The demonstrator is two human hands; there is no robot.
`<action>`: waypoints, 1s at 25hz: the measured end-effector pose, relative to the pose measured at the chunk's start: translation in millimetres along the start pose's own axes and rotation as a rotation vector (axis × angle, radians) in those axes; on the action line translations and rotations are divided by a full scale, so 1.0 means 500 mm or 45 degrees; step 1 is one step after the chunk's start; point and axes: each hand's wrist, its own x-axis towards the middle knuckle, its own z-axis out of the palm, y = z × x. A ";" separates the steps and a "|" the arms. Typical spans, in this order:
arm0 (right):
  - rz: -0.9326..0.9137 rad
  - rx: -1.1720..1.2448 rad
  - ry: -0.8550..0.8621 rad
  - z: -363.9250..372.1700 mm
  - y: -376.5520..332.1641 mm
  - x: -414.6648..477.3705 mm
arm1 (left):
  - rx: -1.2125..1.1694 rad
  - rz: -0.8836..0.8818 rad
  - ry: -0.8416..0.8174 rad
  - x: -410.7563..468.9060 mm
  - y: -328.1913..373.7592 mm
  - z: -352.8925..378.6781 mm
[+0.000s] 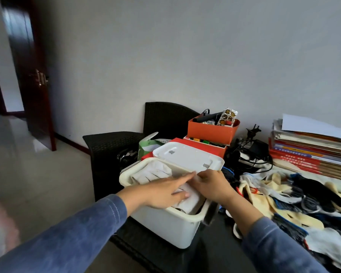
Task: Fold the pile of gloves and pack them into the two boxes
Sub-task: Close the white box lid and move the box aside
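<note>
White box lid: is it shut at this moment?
No, the lid is tipped up behind the white box, whose open top shows folded white gloves.

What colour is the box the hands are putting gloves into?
The box is white with a cream rim, shown best in the head view.

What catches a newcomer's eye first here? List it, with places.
The white box in the centre, lid tipped open behind it, with the left hand pressing flat on white gloves inside and the right hand curled at its far rim. Right of it sprawls a loose pile of gloves; behind stands an orange box full of odds and ends.
</note>
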 end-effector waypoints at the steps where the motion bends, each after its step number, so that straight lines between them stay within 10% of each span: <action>1: -0.027 0.265 0.005 -0.009 0.014 0.003 | 0.028 0.018 -0.071 0.005 -0.004 0.000; 5: -0.218 0.223 0.483 -0.031 0.100 0.034 | 0.138 0.060 -0.191 0.021 -0.010 0.000; 9: -0.318 -0.596 0.057 -0.020 0.171 0.074 | 0.230 0.048 -0.311 0.029 -0.007 0.001; 15: -0.577 -0.640 0.442 -0.007 0.168 0.091 | 0.208 0.035 -0.286 0.024 0.003 0.010; 21: -0.495 -0.347 0.960 -0.082 0.071 0.065 | 0.077 0.031 -0.096 0.019 0.005 0.018; 25: -0.228 0.733 0.828 -0.085 0.014 0.040 | -0.122 0.040 0.366 0.003 0.001 0.028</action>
